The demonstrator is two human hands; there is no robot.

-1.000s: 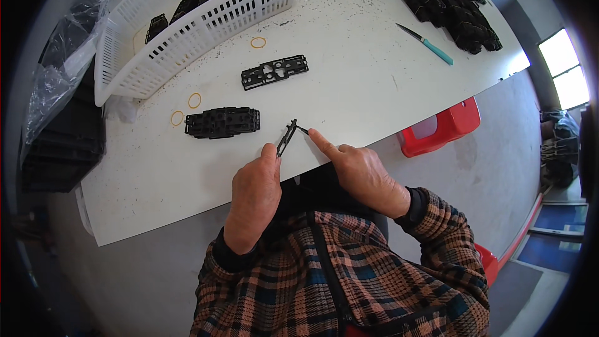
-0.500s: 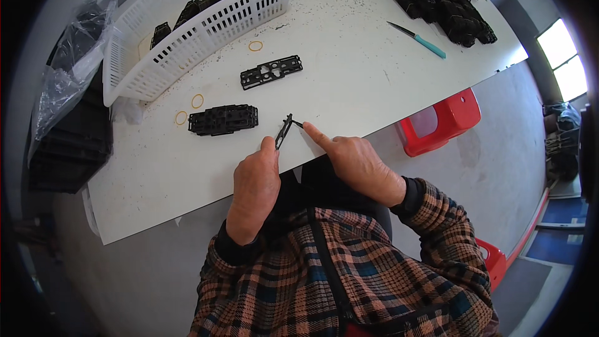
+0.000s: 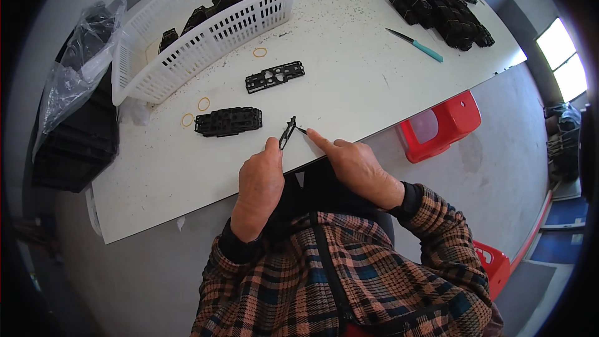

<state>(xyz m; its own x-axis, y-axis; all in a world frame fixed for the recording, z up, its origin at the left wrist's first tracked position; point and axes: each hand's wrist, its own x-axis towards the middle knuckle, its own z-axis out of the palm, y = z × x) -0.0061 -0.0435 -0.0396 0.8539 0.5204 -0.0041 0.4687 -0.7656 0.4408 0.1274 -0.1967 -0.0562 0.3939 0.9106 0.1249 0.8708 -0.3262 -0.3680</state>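
Note:
My left hand (image 3: 261, 178) is closed on a small black plastic frame part (image 3: 288, 132), held tilted above the near edge of the table. From the right, my right hand (image 3: 359, 165) grips a thin dark pointed tool (image 3: 302, 130), its index finger stretched along it. The tool's tip meets or nearly meets the part; most of the tool is hidden by the hand. Left of the part lies a stack of black plastic frames (image 3: 229, 122). Farther back, a flat black frame with cut-outs (image 3: 274, 77) rests alone on the table.
A white slatted basket (image 3: 187, 62) holding black parts stands at the back left. Rubber bands (image 3: 260, 52) lie near it. A turquoise-handled knife (image 3: 427, 50) and banded black bundles (image 3: 430, 0) occupy the right. Beyond the table edge is a red stool (image 3: 458, 112).
The whole view has shifted slightly. Both hands keep their grips, and the tool stays beside the small frame part with hardly any movement.

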